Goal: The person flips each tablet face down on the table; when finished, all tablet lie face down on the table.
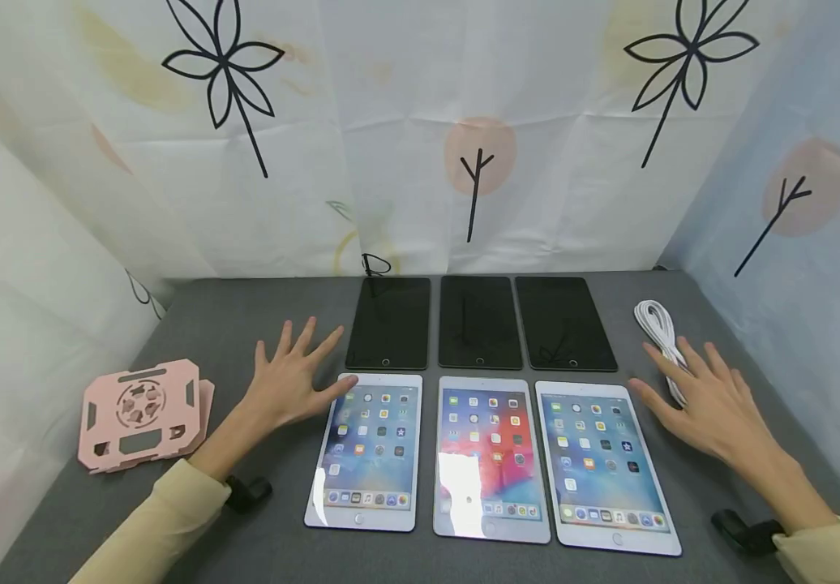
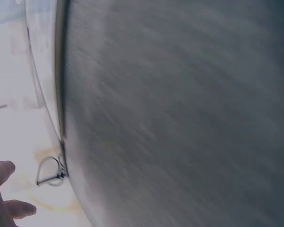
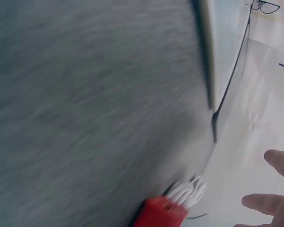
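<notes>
My left hand is spread with straight fingers at the left of the tablets; its thumb tip overlaps the top left corner of the left lit tablet, contact unclear. Two more white tablets with lit screens, the middle tablet and the right tablet, complete the front row. My right hand, fingers apart and holding nothing, is beside the right tablet and partly covers a coiled white cable. In the right wrist view a red block-like object lies by the cable; the head view hides it.
Behind the lit tablets lie three dark-screened tablets: left, middle and right. Pink plate-like pieces with cutouts are stacked at the left of the grey table. Patterned white curtains enclose the back and sides.
</notes>
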Tool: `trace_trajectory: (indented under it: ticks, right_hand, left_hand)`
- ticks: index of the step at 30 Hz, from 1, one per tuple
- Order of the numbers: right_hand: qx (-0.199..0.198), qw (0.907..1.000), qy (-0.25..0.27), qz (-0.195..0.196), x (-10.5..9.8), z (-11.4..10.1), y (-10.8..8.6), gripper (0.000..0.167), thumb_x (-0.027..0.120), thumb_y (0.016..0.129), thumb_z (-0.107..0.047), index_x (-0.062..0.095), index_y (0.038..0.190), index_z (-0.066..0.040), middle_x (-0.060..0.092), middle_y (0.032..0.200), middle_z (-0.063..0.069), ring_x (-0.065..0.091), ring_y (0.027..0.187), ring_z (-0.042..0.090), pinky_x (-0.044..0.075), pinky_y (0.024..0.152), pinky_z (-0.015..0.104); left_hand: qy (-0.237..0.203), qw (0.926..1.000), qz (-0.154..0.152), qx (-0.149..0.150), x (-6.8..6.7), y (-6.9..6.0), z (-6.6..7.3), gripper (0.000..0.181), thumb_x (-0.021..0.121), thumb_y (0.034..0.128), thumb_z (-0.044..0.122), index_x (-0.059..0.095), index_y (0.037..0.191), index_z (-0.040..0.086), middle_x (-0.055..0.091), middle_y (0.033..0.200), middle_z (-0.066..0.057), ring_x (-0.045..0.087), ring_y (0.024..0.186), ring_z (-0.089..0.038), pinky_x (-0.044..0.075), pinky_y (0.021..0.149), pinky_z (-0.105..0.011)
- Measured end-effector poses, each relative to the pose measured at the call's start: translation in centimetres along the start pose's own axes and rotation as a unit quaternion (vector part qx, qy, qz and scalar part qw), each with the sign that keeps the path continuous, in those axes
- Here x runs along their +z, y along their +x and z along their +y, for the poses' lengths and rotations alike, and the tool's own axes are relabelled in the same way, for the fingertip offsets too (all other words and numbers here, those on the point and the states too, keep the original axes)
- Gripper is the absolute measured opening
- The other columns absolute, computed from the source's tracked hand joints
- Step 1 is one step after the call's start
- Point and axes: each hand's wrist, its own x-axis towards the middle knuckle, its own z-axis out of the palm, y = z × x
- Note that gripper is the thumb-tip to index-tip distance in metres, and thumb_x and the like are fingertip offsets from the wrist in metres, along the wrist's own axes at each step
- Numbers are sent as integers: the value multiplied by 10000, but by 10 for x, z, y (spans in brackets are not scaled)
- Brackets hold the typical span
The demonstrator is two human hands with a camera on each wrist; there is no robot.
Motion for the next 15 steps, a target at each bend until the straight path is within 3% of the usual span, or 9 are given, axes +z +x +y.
trace_trajectory:
  ticks: [15]
  right_hand:
    - [-85, 9994, 11, -332, -1, -25, 35, 831, 543, 958, -648, 397, 1567, -100, 294, 1597, 362, 205, 1449, 659, 235, 1037, 840]
  left_hand:
    - [-521, 9976, -250, 388, 2, 41, 55, 882, 545, 911, 728, 230, 1636, 337, 188, 1710, -170, 164, 1552, -520, 182, 1123, -819]
